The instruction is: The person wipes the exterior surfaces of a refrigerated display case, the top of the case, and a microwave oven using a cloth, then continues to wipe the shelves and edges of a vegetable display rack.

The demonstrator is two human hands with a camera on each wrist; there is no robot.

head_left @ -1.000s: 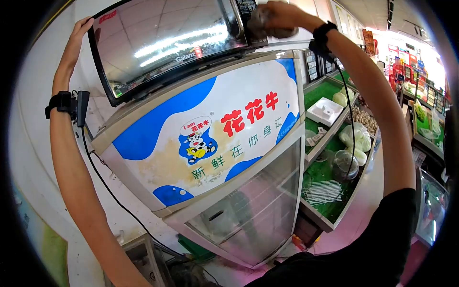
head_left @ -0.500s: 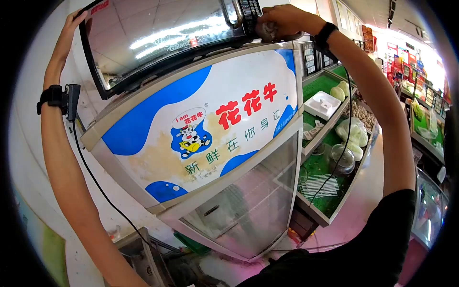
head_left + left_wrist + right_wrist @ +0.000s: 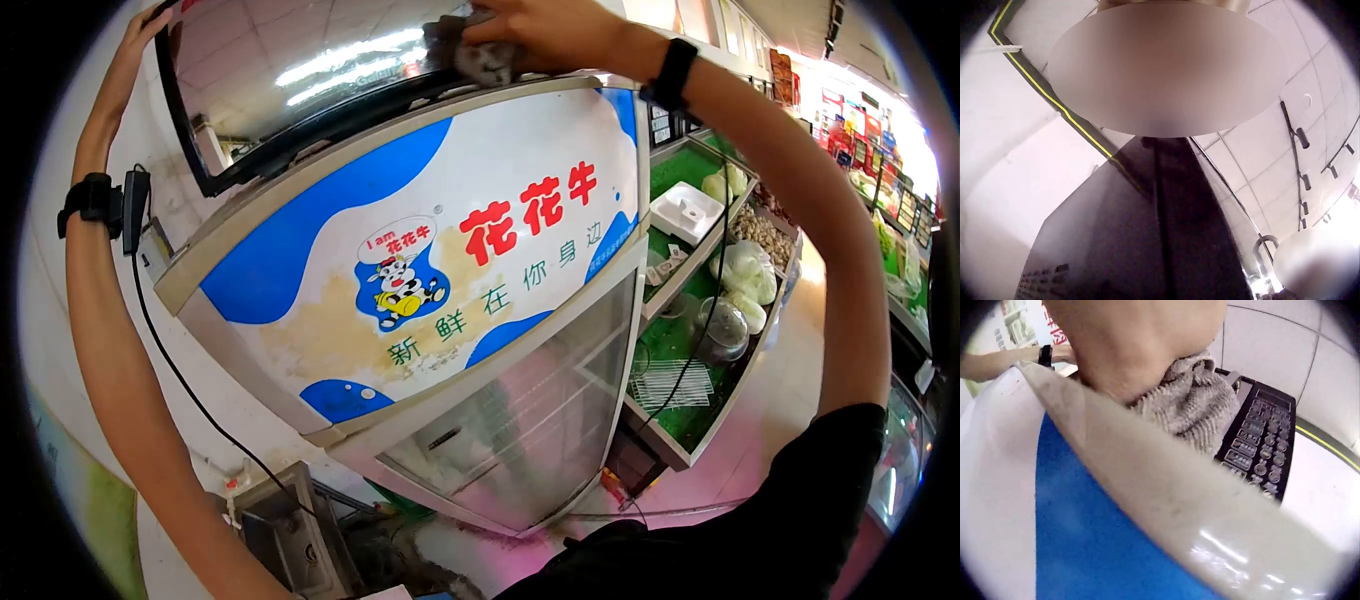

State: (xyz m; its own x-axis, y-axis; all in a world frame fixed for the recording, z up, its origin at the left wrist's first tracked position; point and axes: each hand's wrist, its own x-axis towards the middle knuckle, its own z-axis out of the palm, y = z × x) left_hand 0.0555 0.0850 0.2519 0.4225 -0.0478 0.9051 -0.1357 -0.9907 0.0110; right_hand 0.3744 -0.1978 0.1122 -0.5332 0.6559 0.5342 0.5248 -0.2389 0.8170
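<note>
A microwave with a dark glossy door [image 3: 290, 70] stands on top of a tall cabinet [image 3: 400, 260]. The right hand [image 3: 550, 35] grips a crumpled grey cloth [image 3: 487, 58] against the lower right part of the microwave's front. In the right wrist view the ribbed cloth [image 3: 1191, 403] bunches under the hand [image 3: 1141, 344], beside the button panel [image 3: 1260, 440]. At the microwave's upper left edge is the left hand [image 3: 145, 25], its fingers reaching up to the corner; in the left wrist view a blurred patch covers most of it, above the dark casing [image 3: 1129, 219].
Right of the cabinet are green-lined shelves [image 3: 690, 165] with a white tray [image 3: 687, 212], cabbages [image 3: 748, 272] and a wire rack [image 3: 672, 384]. A metal sink [image 3: 290, 530] stands at the lower left. Black cables hang from both wrists.
The right hand has moved left with the cloth, from the button panel onto the door's lower right. The left hand stays at the microwave's left corner. The head view has shifted slightly.
</note>
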